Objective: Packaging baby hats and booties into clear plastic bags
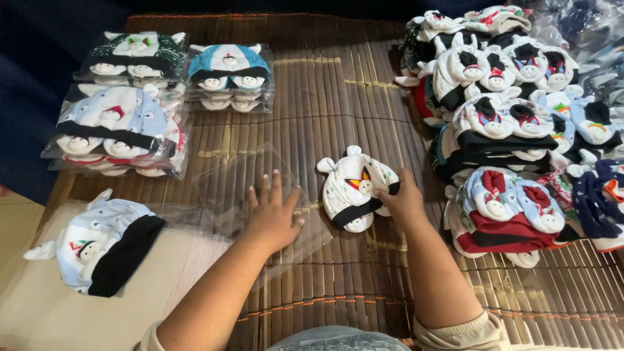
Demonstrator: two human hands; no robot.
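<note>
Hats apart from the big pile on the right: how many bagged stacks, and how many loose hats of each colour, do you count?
Bagged stacks: 3
Loose white hat: 1
Loose pale blue hat: 1
Total: 5

L hand (273, 218) flat, fingers spread; R hand (404, 203) curled, gripping.

We see a flat, empty clear plastic bag (260, 201) lying on the bamboo mat (338, 97), near its middle. At the far left sit stacks of clear bags filled with baby hats: a green-and-white stack (133, 58), a blue one (229, 75) just beside it, and a pale blue one (117, 133) nearer us.
</note>
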